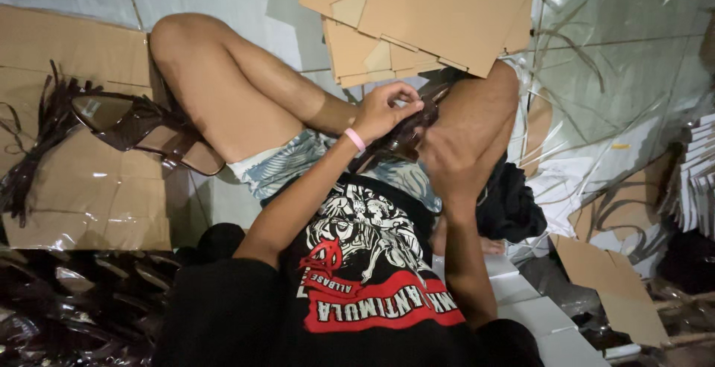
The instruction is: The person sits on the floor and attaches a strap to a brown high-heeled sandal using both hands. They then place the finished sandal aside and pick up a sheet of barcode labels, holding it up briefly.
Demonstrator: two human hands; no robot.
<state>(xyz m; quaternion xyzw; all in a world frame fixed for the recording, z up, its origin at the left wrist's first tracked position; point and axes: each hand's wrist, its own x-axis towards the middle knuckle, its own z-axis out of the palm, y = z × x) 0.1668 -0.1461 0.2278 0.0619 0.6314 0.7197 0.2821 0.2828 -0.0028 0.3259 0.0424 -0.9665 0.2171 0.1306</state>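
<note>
Gripping a dark brown shoe [402, 135] with both left hand [383, 110] and right hand [447, 160], tan cardboard sheets [417, 17] stacked just beyond.

flat tan cartons [424, 17] above, white boxes [536, 315] below.

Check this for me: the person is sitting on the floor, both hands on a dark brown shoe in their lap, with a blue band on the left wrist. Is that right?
Not quite. The head view shows the wristband is pink, not blue. The rest holds: the person sits on the floor, with the left hand and the right hand on the dark brown shoe in their lap.
</note>
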